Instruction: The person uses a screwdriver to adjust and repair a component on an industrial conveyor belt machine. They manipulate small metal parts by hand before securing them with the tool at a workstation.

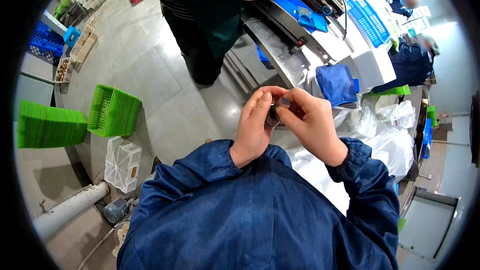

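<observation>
Both of my hands are raised in front of my chest, in navy sleeves. My left hand is closed around a small dark, shiny round object, perhaps a little bottle or jar; its exact kind does not show. Right against it, my right hand pinches a small grey disc between thumb and fingertips. The disc sits just above the dark object, and I cannot tell whether the two touch. My fingers hide part of both.
Ahead, a person in a dark green apron stands by a steel conveyor table. A blue bag-like container lies at its near end, plastic bags to the right. Green crates and a white basket stand left on the floor.
</observation>
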`<act>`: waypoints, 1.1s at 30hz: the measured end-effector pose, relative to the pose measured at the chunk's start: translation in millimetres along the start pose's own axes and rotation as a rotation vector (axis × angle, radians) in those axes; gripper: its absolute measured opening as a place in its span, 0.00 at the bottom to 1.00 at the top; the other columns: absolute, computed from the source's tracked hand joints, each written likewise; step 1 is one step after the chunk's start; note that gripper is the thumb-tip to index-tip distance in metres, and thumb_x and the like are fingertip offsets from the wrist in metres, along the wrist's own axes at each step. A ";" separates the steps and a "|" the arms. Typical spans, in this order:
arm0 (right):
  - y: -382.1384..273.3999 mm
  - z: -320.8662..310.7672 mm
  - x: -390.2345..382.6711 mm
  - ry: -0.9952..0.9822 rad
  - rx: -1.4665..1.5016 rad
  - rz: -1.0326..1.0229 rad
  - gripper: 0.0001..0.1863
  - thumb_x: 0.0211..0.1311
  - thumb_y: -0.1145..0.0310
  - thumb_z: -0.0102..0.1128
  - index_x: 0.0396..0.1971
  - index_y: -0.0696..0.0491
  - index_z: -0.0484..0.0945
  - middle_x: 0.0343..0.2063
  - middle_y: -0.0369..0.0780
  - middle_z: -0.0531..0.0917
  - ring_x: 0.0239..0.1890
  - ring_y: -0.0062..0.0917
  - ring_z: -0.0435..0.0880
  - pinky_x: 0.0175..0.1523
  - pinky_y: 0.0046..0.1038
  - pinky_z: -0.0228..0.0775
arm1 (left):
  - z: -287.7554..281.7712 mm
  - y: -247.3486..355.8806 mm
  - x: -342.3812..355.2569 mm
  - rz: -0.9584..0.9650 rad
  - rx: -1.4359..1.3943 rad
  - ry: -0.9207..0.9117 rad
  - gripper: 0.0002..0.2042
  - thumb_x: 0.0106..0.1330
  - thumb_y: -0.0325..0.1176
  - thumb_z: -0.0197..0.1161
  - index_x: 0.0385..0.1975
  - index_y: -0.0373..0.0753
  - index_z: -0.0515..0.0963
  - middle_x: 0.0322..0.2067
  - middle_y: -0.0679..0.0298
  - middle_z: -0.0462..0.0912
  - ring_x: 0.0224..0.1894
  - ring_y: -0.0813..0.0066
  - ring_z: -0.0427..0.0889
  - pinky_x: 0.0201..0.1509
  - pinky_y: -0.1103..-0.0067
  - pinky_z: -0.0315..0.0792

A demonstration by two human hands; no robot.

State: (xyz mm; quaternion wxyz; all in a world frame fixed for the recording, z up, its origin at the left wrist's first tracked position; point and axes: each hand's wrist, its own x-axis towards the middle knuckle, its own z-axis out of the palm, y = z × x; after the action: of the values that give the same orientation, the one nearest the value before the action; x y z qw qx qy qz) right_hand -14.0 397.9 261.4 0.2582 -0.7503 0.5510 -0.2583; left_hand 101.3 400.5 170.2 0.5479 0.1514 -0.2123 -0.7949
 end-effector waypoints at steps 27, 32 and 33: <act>-8.2 -36.9 -2.7 -0.567 -0.411 -1.007 0.11 0.41 0.70 0.62 0.27 0.57 0.76 0.25 0.37 0.73 0.30 0.26 0.75 0.33 0.24 0.72 | -9.5 24.1 -22.1 -0.978 -0.268 -0.082 0.16 0.74 0.46 0.41 0.45 0.41 0.71 0.37 0.68 0.78 0.39 0.78 0.79 0.45 0.74 0.76; -3.5 -30.5 -2.4 -0.521 -0.414 -0.989 0.11 0.41 0.70 0.62 0.27 0.57 0.76 0.25 0.37 0.71 0.30 0.26 0.74 0.32 0.24 0.71 | -4.2 23.4 -18.9 -0.940 -0.162 0.033 0.16 0.73 0.49 0.45 0.37 0.43 0.73 0.26 0.71 0.75 0.30 0.83 0.77 0.30 0.82 0.74; -3.0 -30.0 -2.0 -0.526 -0.419 -0.986 0.11 0.41 0.70 0.62 0.27 0.57 0.76 0.25 0.37 0.72 0.30 0.26 0.74 0.32 0.24 0.71 | -4.6 22.8 -18.3 -0.934 -0.152 0.038 0.17 0.73 0.49 0.45 0.38 0.43 0.73 0.25 0.71 0.75 0.29 0.83 0.76 0.29 0.82 0.73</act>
State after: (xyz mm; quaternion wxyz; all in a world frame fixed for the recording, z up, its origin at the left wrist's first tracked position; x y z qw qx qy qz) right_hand -32.6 397.5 285.2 0.0821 -0.9913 0.0947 -0.0391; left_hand 128.3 409.7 177.8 0.1451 0.2046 -0.0529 -0.9666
